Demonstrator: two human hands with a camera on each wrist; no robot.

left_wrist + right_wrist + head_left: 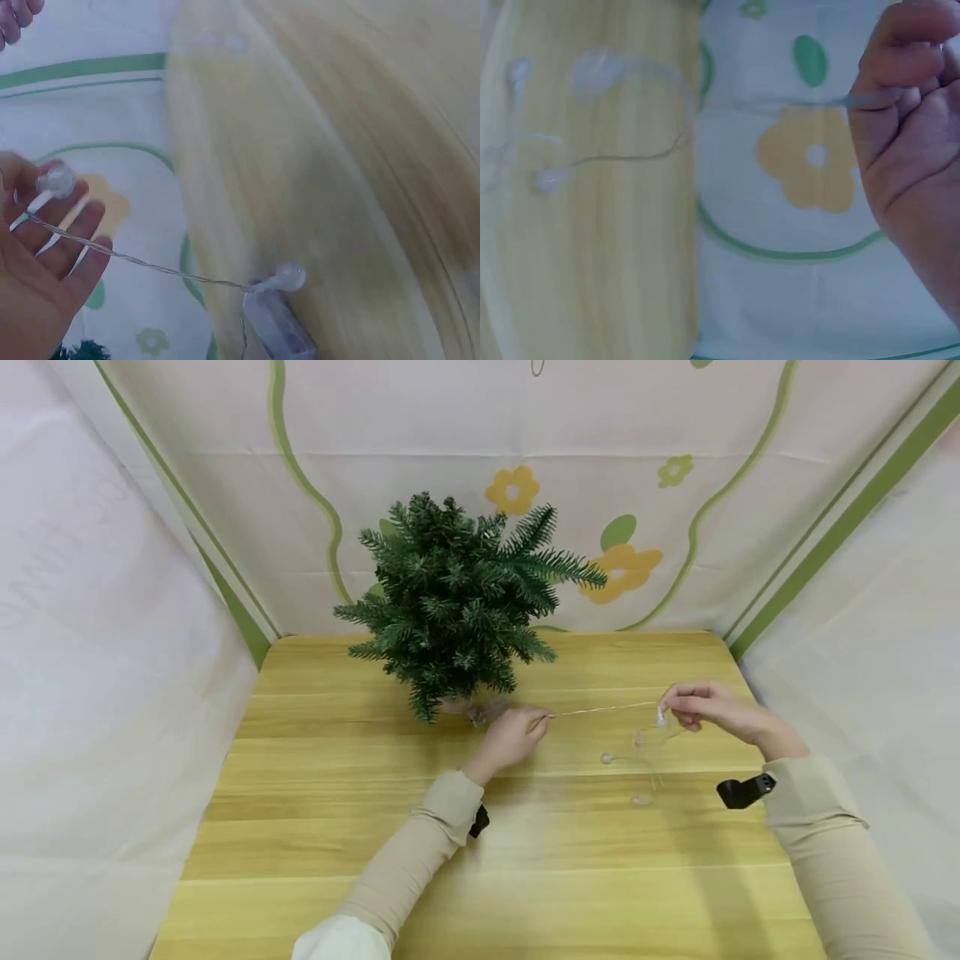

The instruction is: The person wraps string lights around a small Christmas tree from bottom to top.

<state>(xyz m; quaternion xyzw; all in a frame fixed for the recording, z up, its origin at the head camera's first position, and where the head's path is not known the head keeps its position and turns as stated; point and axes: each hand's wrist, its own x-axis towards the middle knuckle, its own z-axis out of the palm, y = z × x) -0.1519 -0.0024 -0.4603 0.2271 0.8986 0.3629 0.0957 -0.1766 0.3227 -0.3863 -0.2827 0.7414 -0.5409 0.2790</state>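
A string of lights (606, 709) with clear bulbs and thin wire is stretched between the two hands. My left hand (513, 739) holds the wire beside the base of a small artificial pine tree (457, 597). In the left wrist view, the wire runs from the left hand (52, 247), where one bulb (56, 181) sits at the fingers, to another bulb (289, 277) by a clear battery box (279, 322). Off to the right, my right hand (708, 710) pinches the wire, with a bulb (661, 718) hanging just below the fingertips.
Loose bulbs (606, 758) and wire of the same string trail over the wooden table (322, 827) below the right hand. Behind the tree rises a fabric wall (420, 418) printed with flowers, and fabric walls also flank both sides. A black wrist camera (745, 792) hangs by the right cuff.
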